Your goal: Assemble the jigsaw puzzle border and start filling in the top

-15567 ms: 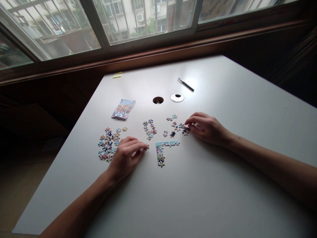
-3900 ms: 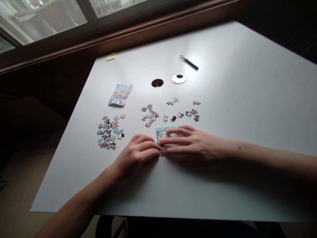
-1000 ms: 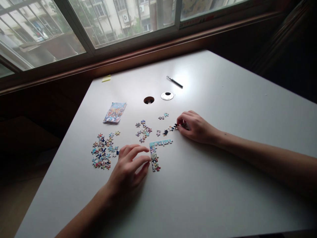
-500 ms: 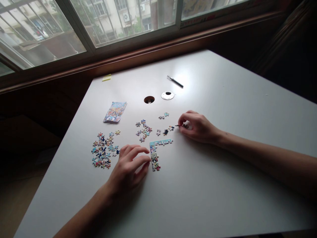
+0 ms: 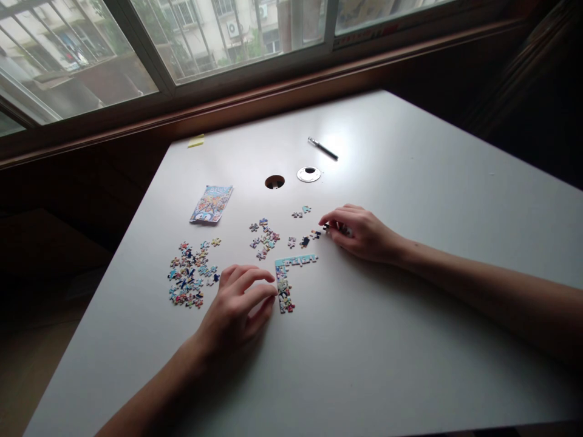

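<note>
I work from one view, the camera worn on the person's head. It looks forward and down over the desk (image 5: 410,364), set far enough back to hold both the left hand (image 5: 243,303) and the right hand (image 5: 362,232) mid-picture, with their forearms entering from below. It faces the window (image 5: 241,36) across the top, tilted so the sill (image 5: 255,104) climbs rightward.

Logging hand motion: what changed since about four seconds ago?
The right hand moved off the joined puzzle corner, rightward and farther out, to the loose pieces. The left hand opened, staying by the corner's left edge. Leaflet and pen stayed put.
</note>
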Available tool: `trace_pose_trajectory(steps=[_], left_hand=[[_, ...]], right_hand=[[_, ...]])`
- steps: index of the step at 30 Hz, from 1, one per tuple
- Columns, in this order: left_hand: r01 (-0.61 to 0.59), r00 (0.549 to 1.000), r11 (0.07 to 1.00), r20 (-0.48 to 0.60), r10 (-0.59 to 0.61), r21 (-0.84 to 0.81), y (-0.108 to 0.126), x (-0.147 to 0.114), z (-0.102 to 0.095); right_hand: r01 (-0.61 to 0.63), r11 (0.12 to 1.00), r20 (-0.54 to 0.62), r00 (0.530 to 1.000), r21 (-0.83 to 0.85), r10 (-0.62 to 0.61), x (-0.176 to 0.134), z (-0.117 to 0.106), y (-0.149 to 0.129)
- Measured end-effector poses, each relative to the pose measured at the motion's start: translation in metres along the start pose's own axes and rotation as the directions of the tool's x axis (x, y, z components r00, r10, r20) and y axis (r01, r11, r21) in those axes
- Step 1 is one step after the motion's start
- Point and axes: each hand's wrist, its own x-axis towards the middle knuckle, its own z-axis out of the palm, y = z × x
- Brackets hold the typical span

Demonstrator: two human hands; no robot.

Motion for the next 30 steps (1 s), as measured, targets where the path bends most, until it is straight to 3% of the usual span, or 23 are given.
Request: trace_pose_trajectory(steps=[6,11,30], left_hand=[[0.087,0.993,0.983,0.066,-0.099,0.163,-0.008,-0.002,0.002],[0.086,0.982,0.972,0.147,-0.12,0.221,-0.015,-0.003,0.004],[0.111,0.981,0.969,0.133,-0.142,0.22,-0.012,-0.002,0.001]], right_hand=[[-0.003,1.0,-0.003,1.0,-0.002,0.003,0.0,0.0,0.0],[-0.018,1.0,0.0,1.0,-0.005,0.018,0.0,0.0,-0.001],[-0.014,1.0,-0.006,1.0,-0.005,0.014,0.0,0.001,0.001]])
